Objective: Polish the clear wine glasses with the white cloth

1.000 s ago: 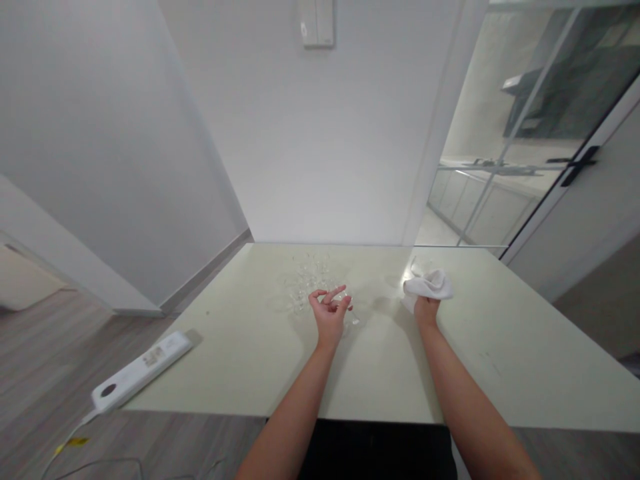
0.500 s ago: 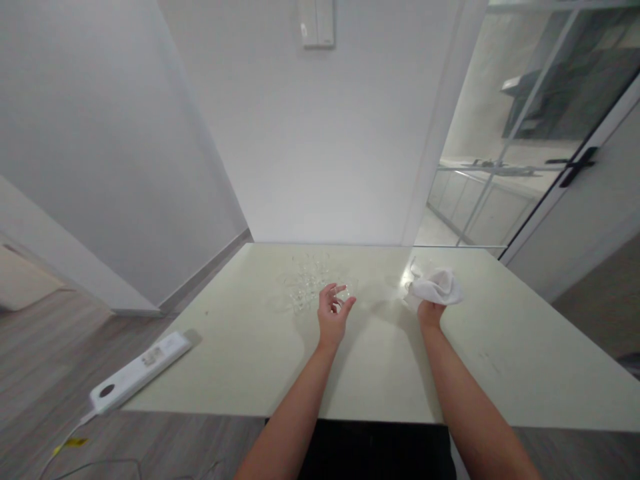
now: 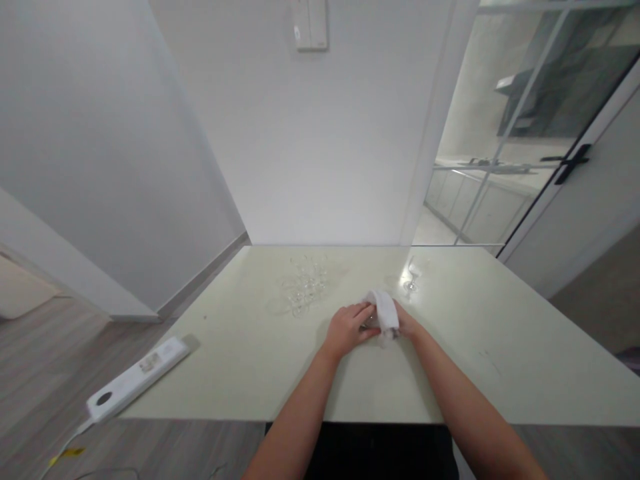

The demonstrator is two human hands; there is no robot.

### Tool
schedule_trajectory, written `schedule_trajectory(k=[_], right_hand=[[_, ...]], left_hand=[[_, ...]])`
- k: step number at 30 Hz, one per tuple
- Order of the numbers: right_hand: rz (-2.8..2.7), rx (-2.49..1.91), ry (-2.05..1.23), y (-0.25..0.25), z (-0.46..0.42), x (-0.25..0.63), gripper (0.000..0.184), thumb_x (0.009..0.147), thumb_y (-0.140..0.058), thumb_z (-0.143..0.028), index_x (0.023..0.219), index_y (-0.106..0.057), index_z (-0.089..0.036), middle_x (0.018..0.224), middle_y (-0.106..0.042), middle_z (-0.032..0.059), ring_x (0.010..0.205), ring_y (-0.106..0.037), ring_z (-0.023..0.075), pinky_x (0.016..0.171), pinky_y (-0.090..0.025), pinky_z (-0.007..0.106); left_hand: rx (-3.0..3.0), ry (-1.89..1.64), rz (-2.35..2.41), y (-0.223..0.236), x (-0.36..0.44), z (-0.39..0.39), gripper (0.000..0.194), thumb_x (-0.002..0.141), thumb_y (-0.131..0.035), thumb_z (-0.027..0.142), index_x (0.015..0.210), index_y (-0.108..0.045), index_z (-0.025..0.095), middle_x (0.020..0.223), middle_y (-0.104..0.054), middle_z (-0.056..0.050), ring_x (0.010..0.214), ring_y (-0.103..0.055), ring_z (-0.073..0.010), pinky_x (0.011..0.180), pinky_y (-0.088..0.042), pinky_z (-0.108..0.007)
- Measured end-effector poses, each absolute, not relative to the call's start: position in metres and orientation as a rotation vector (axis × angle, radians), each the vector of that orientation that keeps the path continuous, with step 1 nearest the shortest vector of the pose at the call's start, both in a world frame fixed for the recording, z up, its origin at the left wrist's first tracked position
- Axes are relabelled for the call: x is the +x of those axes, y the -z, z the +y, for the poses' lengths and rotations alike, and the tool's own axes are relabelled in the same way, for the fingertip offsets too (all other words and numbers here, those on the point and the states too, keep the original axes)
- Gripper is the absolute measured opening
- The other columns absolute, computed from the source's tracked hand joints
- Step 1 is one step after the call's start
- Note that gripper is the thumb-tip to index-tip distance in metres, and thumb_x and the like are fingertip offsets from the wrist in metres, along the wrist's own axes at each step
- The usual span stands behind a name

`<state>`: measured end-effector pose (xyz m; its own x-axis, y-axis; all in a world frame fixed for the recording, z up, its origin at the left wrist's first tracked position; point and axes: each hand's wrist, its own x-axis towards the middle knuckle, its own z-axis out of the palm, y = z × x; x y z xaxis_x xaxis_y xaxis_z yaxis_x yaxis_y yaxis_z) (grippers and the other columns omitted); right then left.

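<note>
My two hands meet over the middle of the pale table. My left hand is curled around a small clear glass that shows only partly between the fingers. A white cloth is pressed against that glass by my right hand, which is mostly hidden behind the cloth. A cluster of several clear glasses stands further back, left of my hands. One single stemmed glass stands apart at the back right.
A white power strip hangs over the table's front left corner, its cable running to the wooden floor. A white wall lies behind the table, and a glass sliding door opens to a kitchen on the right.
My left hand picked a glass from the cluster and drew it toward me. My right hand brought the cloth left from the back right to meet it. The single stemmed glass is now uncovered.
</note>
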<state>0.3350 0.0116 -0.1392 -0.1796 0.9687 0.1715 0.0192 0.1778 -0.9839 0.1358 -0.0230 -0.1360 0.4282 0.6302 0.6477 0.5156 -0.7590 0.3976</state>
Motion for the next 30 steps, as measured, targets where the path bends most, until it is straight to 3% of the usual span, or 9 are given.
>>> schedule_trajectory(k=[8,12,14,17,21,25,30], right_hand=[[-1.334,-0.966,-1.375,0.156,0.013,0.335,0.042,0.053,-0.081,-0.039,0.091,-0.072,-0.021,0.09,-0.076,0.0073,0.103,-0.067,0.0314,0.092,-0.054,0.045],[-1.103,-1.027,-1.447,0.165,0.015,0.337,0.044,0.057,-0.073,-0.058,0.082,-0.07,-0.022,0.087,-0.075,0.0088,0.098,-0.068,0.0317,0.086,-0.056,0.044],[-1.055,-1.046,-1.488,0.166,0.016,0.338,0.049,0.059,-0.068,-0.065,0.08,-0.069,-0.021,0.084,-0.075,0.0097,0.093,-0.07,0.0321,0.082,-0.057,0.045],[-1.157,-1.043,-1.456,0.163,0.015,0.338,0.043,0.059,-0.074,-0.055,0.083,-0.07,-0.02,0.086,-0.075,0.0069,0.091,-0.069,0.0294,0.087,-0.055,0.045],[-1.452,-1.018,-1.317,0.152,0.011,0.333,0.04,0.056,-0.082,-0.033,0.092,-0.072,-0.019,0.094,-0.076,0.0058,0.092,-0.068,0.0267,0.095,-0.051,0.044],[-1.408,-1.068,-1.249,0.152,0.014,0.33,0.042,0.054,-0.082,-0.028,0.093,-0.071,-0.019,0.095,-0.076,0.0064,0.094,-0.067,0.0282,0.096,-0.051,0.046],[-1.171,-1.103,-1.363,0.166,0.023,0.335,0.03,0.066,-0.071,-0.04,0.09,-0.069,-0.022,0.091,-0.075,0.0047,0.092,-0.068,0.0262,0.086,-0.055,0.039]], left_hand=[[2.517,-1.242,1.072,0.131,0.134,-0.026,0.055,0.076,-0.077,0.044,0.126,-0.061,0.028,0.128,-0.065,-0.012,0.114,-0.064,-0.0283,0.091,-0.049,-0.041],[2.35,-1.452,1.216,0.127,0.134,-0.028,0.046,0.079,-0.073,0.044,0.118,-0.062,0.023,0.122,-0.066,-0.014,0.115,-0.061,-0.0289,0.097,-0.045,-0.044],[2.238,-1.452,1.248,0.126,0.135,-0.027,0.034,0.084,-0.067,0.041,0.112,-0.063,0.021,0.112,-0.068,-0.012,0.103,-0.064,-0.0249,0.091,-0.048,-0.038],[2.057,-1.348,1.31,0.127,0.135,-0.026,0.022,0.091,-0.056,0.041,0.094,-0.064,0.021,0.086,-0.069,-0.004,0.073,-0.063,-0.0167,0.071,-0.047,-0.028],[1.746,-1.339,1.375,0.128,0.133,-0.021,0.038,0.095,-0.044,0.048,0.079,-0.062,0.02,0.068,-0.063,0.001,0.064,-0.058,-0.0151,0.061,-0.04,-0.025],[1.623,-1.386,1.308,0.13,0.132,-0.018,0.039,0.096,-0.041,0.052,0.085,-0.062,0.02,0.076,-0.065,-0.001,0.062,-0.055,-0.0144,0.06,-0.04,-0.025],[1.843,-1.514,1.159,0.129,0.135,-0.023,0.028,0.087,-0.061,0.041,0.107,-0.061,0.021,0.099,-0.064,-0.006,0.081,-0.06,-0.0167,0.073,-0.047,-0.027]])
